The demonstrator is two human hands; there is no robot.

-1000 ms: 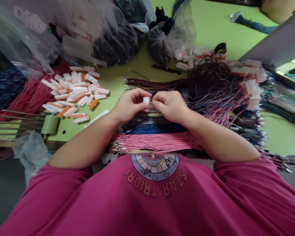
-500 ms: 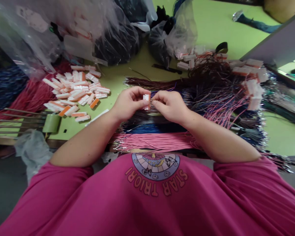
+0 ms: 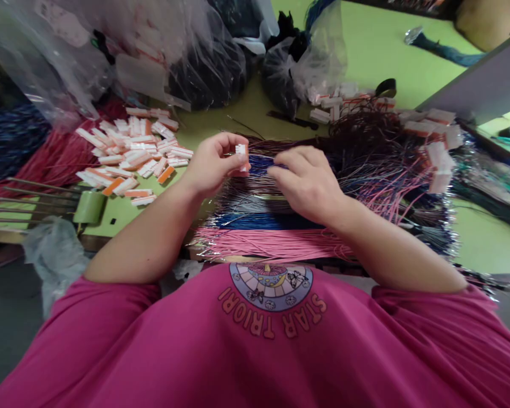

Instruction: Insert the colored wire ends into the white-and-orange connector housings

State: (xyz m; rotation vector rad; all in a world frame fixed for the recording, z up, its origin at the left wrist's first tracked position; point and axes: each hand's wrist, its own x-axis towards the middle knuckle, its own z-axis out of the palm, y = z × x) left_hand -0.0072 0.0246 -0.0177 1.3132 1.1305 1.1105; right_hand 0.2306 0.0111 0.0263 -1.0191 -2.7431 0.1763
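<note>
My left hand (image 3: 212, 164) is closed on a small white and orange connector (image 3: 242, 156), held up above rows of cut wires. My right hand (image 3: 308, 178) has its fingers curled down onto the rows of wires (image 3: 259, 195), at the blue and grey ones; whether it pinches a wire I cannot make out. The wires lie in bands: brown at the back, then blue, grey, dark blue, and pink wires (image 3: 272, 246) nearest me. A loose pile of white and orange connectors (image 3: 131, 153) lies to the left of my left hand.
Clear plastic bags (image 3: 161, 56) with dark parts stand at the back of the green table (image 3: 365, 51). Finished wire bundles with connectors (image 3: 408, 147) spread to the right. Red wires (image 3: 46, 164), a green spool (image 3: 88, 207) and metal rods lie at the left.
My hands have come apart. The left hand lifted the connector slightly up and left; the right hand left the connector and dropped onto the wire rows.
</note>
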